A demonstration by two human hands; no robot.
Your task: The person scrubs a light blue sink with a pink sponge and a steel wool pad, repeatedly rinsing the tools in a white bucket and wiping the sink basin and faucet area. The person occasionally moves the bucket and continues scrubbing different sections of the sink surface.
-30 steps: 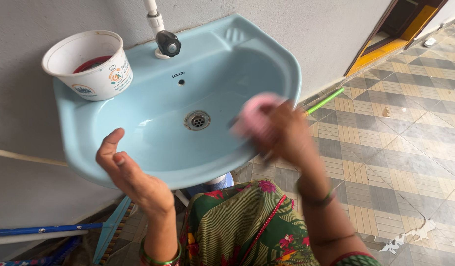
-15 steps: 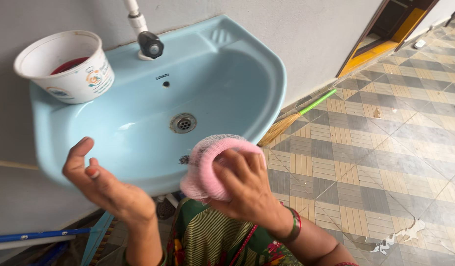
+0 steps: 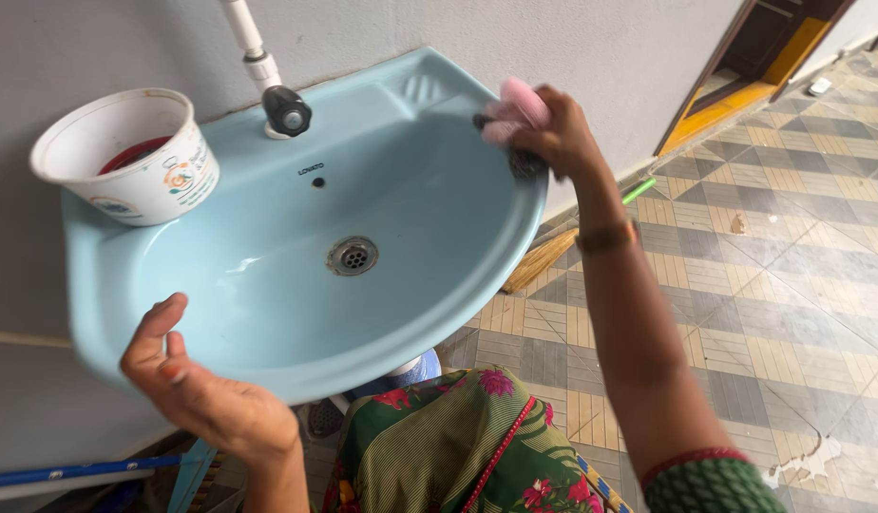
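Note:
A light blue wall sink (image 3: 429,275) fills the middle of the head view, with a metal drain (image 3: 353,256) in its bowl and a white tap with a black knob (image 3: 286,109) at the back. My right hand (image 3: 548,133) is stretched to the sink's far right rim and grips a pink mesh scrubber (image 3: 518,106) against that rim. My left hand (image 3: 197,385) hovers at the sink's near left edge, palm up, fingers apart, holding nothing.
A white plastic tub (image 3: 125,157) with something red inside stands on the sink's back left ledge. A broom with a green handle (image 3: 572,237) lies on the tiled floor under the sink's right side. A doorway (image 3: 743,66) opens at the upper right. Blue and white poles (image 3: 68,470) lie at lower left.
My right hand has carried the pink scrubber from the sink's near edge up to the far right rim. My left hand stayed near the front left edge.

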